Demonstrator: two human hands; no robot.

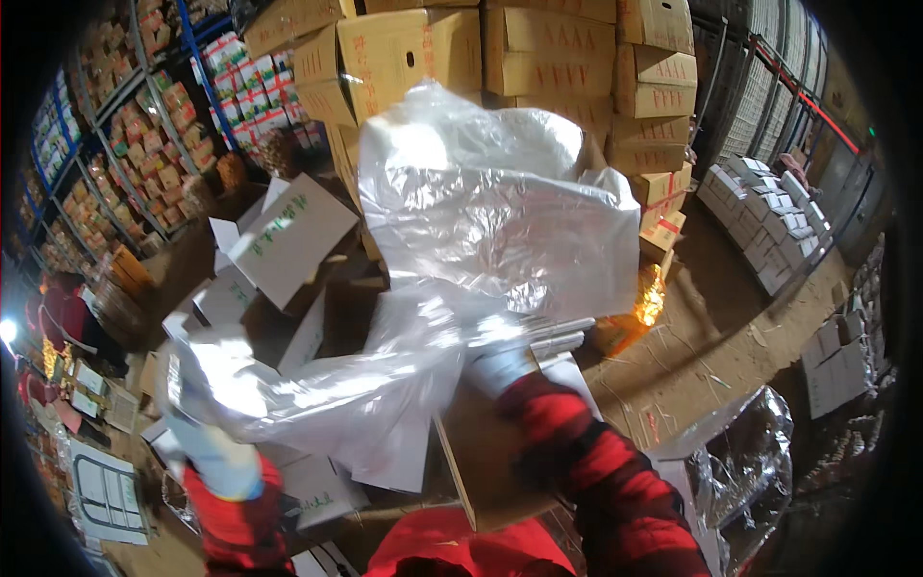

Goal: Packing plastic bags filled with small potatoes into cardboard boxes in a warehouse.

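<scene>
A large sheet of clear plastic film billows in front of me, its folds bright with glare. I cannot tell whether it is a bag or a single sheet. My left hand, in a pale glove, is closed on its lower left end. Near the middle, my gloved right hand grips the film too, its fingers partly covered and blurred. Thin shiny silver strips stick out beside the right hand. Under the right forearm is an open cardboard box with a brown inside.
Stacked brown cartons rise straight ahead. White cartons with open flaps crowd the left. An orange foil wrapper lies right of the film. More clear plastic sits lower right. At far left, a person is near loaded racks.
</scene>
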